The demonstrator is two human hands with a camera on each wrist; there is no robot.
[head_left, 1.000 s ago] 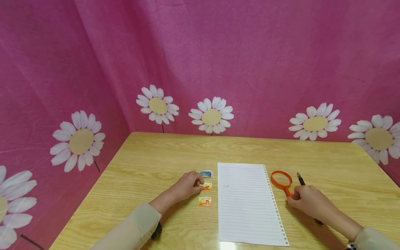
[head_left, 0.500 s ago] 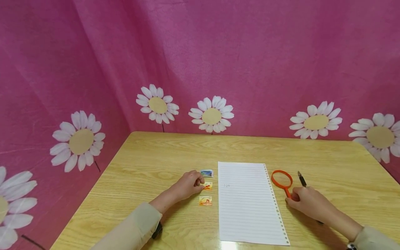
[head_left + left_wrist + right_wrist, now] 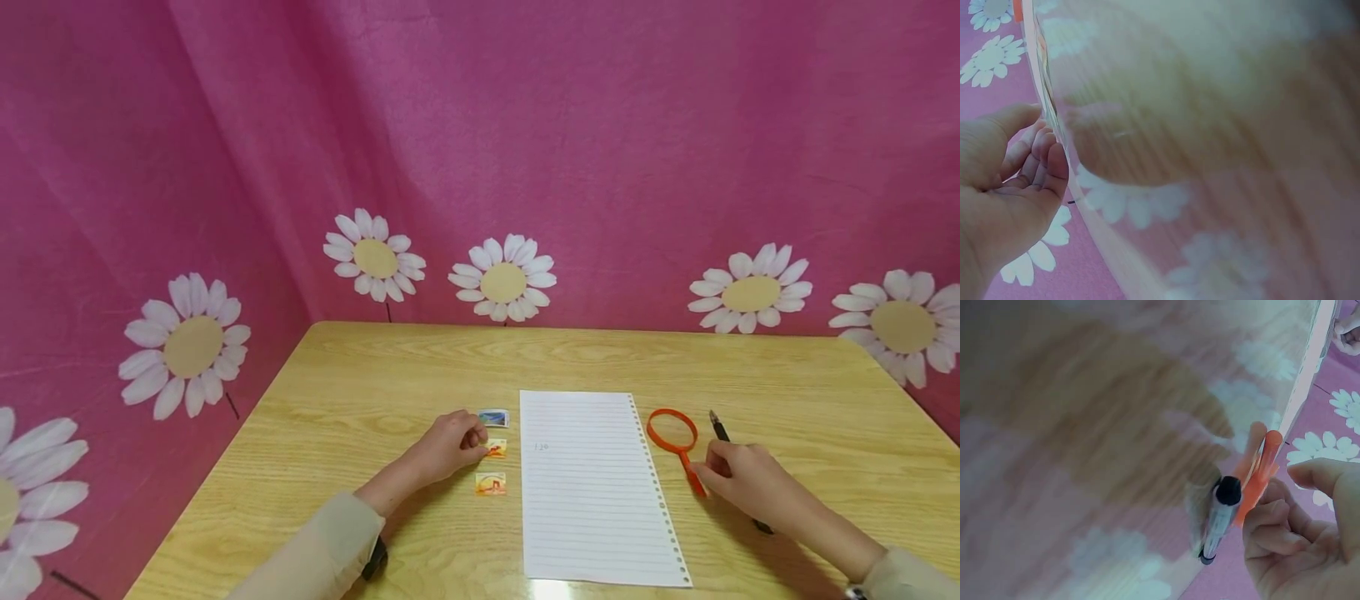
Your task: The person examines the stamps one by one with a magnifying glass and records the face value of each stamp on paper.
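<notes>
Three stamps lie in a column on the table: a blue one (image 3: 494, 418), a yellow-red one (image 3: 497, 448) and a yellow-orange one (image 3: 491, 484). My left hand (image 3: 447, 448) rests at the left edge of the middle stamp, its fingers loosely bent. To the right of the column lies a lined sheet (image 3: 592, 508) with a small handwritten mark. Beyond its punched edge is an orange magnifying glass (image 3: 683, 452), flat on the table. My right hand (image 3: 757, 483) hovers beside its handle, thumb apart from the fingers, holding nothing. A pen (image 3: 1217, 522) lies partly hidden under that hand.
The wooden table (image 3: 390, 367) meets a pink curtain (image 3: 600, 150) with white flowers at its back and left side. Its glossy surface mirrors the hands and curtain in both wrist views.
My right hand has let go of the magnifying glass handle and drawn slightly right; the handle's end now shows. My left hand and the stamps stay in place.
</notes>
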